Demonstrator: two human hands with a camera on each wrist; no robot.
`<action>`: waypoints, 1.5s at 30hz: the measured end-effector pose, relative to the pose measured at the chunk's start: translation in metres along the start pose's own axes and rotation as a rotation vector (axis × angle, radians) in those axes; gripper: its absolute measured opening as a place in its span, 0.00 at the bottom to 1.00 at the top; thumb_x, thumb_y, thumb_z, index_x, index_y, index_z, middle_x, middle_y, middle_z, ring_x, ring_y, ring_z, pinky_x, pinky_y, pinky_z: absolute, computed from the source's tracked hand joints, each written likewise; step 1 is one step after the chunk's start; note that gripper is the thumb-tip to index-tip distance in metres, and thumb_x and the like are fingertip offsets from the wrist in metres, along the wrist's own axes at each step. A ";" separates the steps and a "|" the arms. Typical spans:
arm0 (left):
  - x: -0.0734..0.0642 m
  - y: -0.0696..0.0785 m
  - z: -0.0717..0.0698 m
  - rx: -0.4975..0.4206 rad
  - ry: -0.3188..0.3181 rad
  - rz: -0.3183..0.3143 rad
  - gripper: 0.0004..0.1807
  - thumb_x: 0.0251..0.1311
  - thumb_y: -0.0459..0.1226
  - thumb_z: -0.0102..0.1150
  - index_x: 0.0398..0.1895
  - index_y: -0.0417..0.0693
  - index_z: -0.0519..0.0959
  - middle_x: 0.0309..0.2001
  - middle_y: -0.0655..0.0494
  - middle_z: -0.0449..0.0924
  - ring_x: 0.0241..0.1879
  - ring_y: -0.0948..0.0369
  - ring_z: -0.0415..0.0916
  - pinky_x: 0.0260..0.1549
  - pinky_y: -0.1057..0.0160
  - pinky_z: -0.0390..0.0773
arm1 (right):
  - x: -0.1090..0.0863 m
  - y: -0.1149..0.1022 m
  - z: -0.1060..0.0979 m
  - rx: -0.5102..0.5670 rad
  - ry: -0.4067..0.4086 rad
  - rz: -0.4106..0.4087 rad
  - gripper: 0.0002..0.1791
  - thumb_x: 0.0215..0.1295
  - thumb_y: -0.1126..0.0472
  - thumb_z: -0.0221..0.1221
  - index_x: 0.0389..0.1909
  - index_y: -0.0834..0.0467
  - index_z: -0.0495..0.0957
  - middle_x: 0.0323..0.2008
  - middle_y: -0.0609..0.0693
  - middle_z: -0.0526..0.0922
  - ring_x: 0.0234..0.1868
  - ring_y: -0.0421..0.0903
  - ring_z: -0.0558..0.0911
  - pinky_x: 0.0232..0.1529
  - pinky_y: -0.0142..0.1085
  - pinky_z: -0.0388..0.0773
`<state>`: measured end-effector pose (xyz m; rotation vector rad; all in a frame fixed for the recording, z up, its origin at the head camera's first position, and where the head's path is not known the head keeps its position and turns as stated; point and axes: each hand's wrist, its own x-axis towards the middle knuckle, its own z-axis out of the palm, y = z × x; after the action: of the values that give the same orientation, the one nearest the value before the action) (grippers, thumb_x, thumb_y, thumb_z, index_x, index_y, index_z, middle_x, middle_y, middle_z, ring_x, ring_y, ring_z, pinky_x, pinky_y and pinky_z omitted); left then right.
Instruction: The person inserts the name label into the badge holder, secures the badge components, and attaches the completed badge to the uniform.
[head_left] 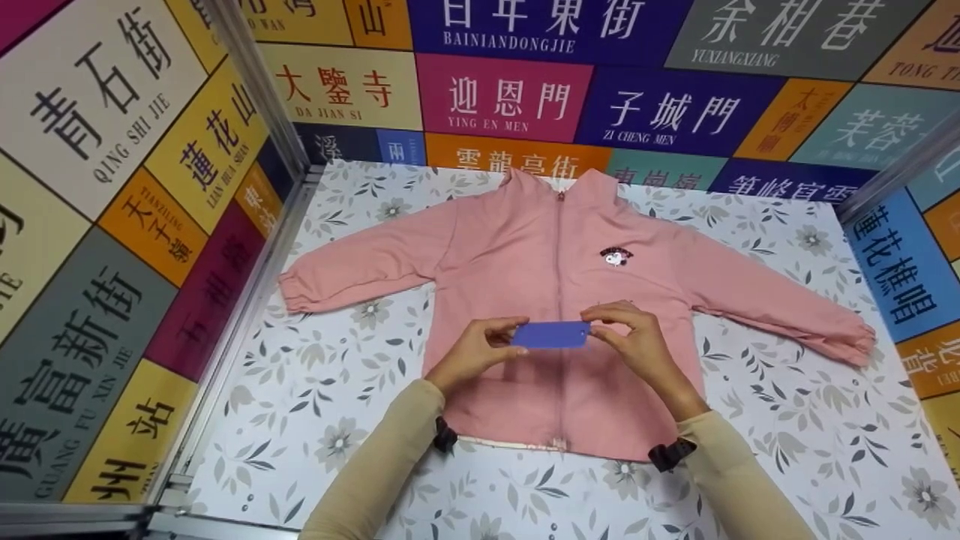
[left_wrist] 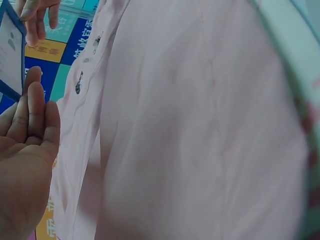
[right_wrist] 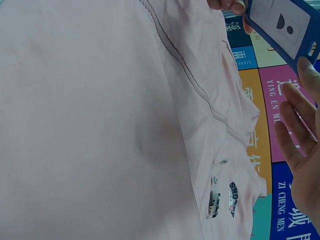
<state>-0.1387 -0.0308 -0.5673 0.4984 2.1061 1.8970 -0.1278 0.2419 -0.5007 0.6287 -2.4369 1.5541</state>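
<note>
Beige sleeves enter at the near edge, each with a black wrist device at the cuff. The left hand pinches the left end of a card holder between thumb and fingers. The right hand pinches the opposite end; in the right wrist view its thumb presses near the corner and its remaining fingers stand spread apart.

The card holder is located above the lower front of a pink jacket, crossing the line of the zip. It frames a pale panel bearing two dark rounded marks; any lettering is too small to read. The holder is a flat rectangle, plain violet-blue on the side facing the head camera, with a blue border around the panel and a slot at the right end.

The jacket lies front up, sleeves extended, collar at the far side, a small character print on the chest. Beneath it is a leaf-patterned worktop. Coloured street-name panels cover the walls beyond.
</note>
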 end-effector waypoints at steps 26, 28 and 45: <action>-0.003 0.005 0.003 -0.042 0.097 0.046 0.10 0.63 0.31 0.62 0.43 0.34 0.85 0.40 0.35 0.87 0.35 0.58 0.86 0.41 0.64 0.85 | 0.005 -0.005 -0.007 -0.022 -0.008 0.048 0.04 0.63 0.69 0.63 0.37 0.64 0.86 0.42 0.60 0.85 0.45 0.41 0.80 0.47 0.26 0.77; -0.005 0.010 0.003 -0.022 0.109 0.049 0.10 0.62 0.31 0.63 0.43 0.33 0.85 0.40 0.36 0.87 0.36 0.55 0.86 0.40 0.65 0.85 | 0.006 -0.005 -0.008 -0.018 -0.017 0.036 0.04 0.63 0.69 0.63 0.36 0.65 0.86 0.42 0.61 0.84 0.45 0.42 0.80 0.48 0.26 0.77; -0.013 0.031 0.004 0.037 0.110 0.074 0.08 0.60 0.31 0.65 0.41 0.34 0.86 0.39 0.38 0.87 0.34 0.63 0.82 0.36 0.71 0.81 | 0.013 -0.010 -0.010 -0.015 -0.032 0.045 0.05 0.64 0.68 0.63 0.37 0.65 0.85 0.43 0.61 0.82 0.48 0.42 0.79 0.52 0.21 0.74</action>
<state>-0.1228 -0.0298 -0.5373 0.4976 2.2245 1.9718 -0.1362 0.2436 -0.4838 0.6040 -2.5006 1.5522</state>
